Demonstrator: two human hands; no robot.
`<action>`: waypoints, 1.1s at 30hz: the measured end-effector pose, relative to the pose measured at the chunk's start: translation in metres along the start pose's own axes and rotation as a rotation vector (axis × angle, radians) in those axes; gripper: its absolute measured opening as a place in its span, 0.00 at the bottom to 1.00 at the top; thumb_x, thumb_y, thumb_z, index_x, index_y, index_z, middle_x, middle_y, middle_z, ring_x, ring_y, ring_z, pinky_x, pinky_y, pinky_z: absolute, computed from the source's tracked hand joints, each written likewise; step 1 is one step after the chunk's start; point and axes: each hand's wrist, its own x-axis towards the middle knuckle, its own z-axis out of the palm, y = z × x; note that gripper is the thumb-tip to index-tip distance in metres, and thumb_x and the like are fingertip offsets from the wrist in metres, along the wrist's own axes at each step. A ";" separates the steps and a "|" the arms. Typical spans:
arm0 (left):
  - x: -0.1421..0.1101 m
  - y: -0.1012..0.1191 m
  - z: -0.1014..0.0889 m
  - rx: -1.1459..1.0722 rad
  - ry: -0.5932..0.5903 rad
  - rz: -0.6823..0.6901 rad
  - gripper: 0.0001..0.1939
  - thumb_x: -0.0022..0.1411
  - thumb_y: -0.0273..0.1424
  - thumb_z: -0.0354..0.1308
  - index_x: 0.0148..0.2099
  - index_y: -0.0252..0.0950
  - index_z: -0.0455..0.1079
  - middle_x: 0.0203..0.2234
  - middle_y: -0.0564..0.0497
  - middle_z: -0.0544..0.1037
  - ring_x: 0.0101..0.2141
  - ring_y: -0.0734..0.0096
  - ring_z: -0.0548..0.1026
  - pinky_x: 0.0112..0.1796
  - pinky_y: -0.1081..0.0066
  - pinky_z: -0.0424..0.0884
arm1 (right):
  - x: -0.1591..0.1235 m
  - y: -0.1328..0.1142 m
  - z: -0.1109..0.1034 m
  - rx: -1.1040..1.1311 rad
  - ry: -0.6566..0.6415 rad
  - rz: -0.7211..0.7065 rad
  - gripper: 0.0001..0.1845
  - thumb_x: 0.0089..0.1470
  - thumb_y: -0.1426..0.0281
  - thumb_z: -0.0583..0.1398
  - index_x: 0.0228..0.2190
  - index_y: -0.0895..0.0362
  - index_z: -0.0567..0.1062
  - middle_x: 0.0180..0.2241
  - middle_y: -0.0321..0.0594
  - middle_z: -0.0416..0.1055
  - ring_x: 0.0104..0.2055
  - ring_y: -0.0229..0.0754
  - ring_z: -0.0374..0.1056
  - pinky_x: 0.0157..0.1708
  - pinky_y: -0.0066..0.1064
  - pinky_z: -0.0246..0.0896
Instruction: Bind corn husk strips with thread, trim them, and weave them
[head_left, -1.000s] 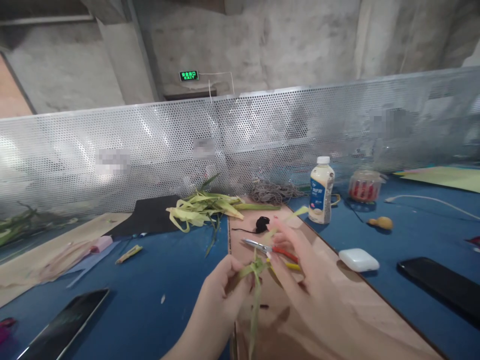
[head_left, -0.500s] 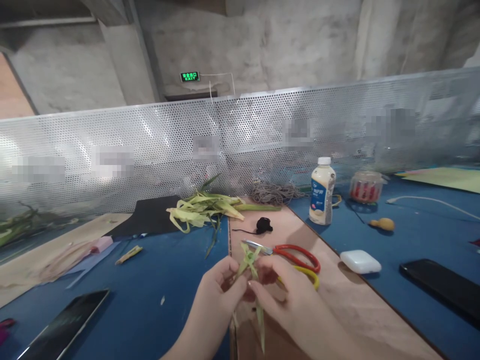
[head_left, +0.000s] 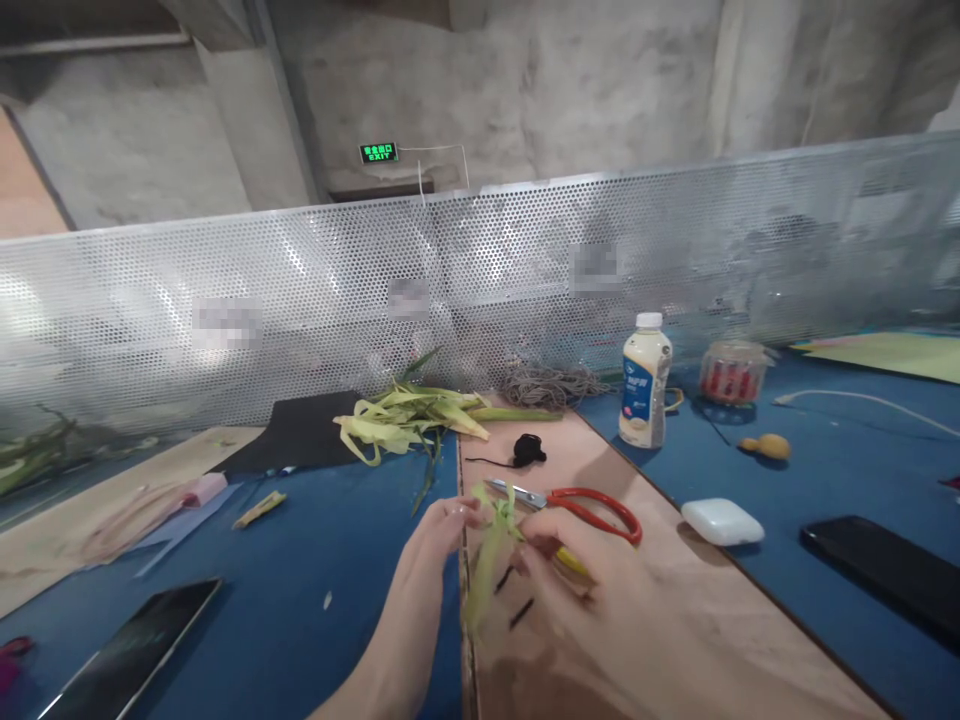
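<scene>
Pale green corn husk strips [head_left: 486, 570], folded or knotted near the top, are in front of me, with a long blurred end hanging down. My right hand [head_left: 581, 570] pinches the piece from its right side. On the other side, my left hand [head_left: 429, 550] has its fingertips closed at the upper left edge of the husk; its thumb is mostly hidden. Scissors [head_left: 600, 508] with red and yellow handles lie behind my right hand, which partly covers them. Short black thread bits [head_left: 521, 612] are below the husk, and a black thread bundle [head_left: 529, 450] lies beyond the scissors.
A heap of corn husks [head_left: 412, 415] lies at the back beside grey cord [head_left: 551, 385]. Rightward stand a milk bottle [head_left: 645, 385], a small gourd [head_left: 766, 446], a white case [head_left: 722, 521] and a black phone [head_left: 885, 570]. Another phone [head_left: 135, 650] is at left. A perforated metal screen [head_left: 337, 290] borders the table.
The husk piece has turned over in my hands, and its long end now hangs further left. My left hand has shifted slightly left and opened away from my right; black thread bits now show.
</scene>
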 end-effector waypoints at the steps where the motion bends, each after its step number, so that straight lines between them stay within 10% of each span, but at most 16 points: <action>1: 0.002 -0.001 -0.001 -0.015 0.012 0.007 0.12 0.53 0.38 0.49 0.26 0.36 0.66 0.34 0.49 0.72 0.40 0.59 0.66 0.40 0.65 0.60 | 0.000 -0.001 -0.002 -0.015 0.037 -0.044 0.05 0.47 0.77 0.55 0.26 0.56 0.69 0.22 0.32 0.69 0.23 0.33 0.65 0.25 0.21 0.61; 17: -0.023 0.025 0.013 -0.199 -0.229 -0.011 0.06 0.56 0.33 0.54 0.31 0.35 0.67 0.23 0.54 0.68 0.30 0.72 0.66 0.37 0.73 0.61 | 0.005 0.005 -0.007 -0.192 0.155 -0.398 0.10 0.49 0.79 0.50 0.29 0.56 0.69 0.26 0.35 0.73 0.27 0.34 0.67 0.28 0.24 0.60; 33: -0.018 0.018 0.008 -0.052 -0.165 0.016 0.11 0.58 0.36 0.52 0.26 0.35 0.63 0.21 0.56 0.64 0.26 0.76 0.63 0.30 0.77 0.62 | 0.004 0.001 -0.006 0.273 -0.258 0.086 0.07 0.52 0.76 0.50 0.29 0.56 0.67 0.31 0.36 0.68 0.32 0.37 0.65 0.30 0.27 0.61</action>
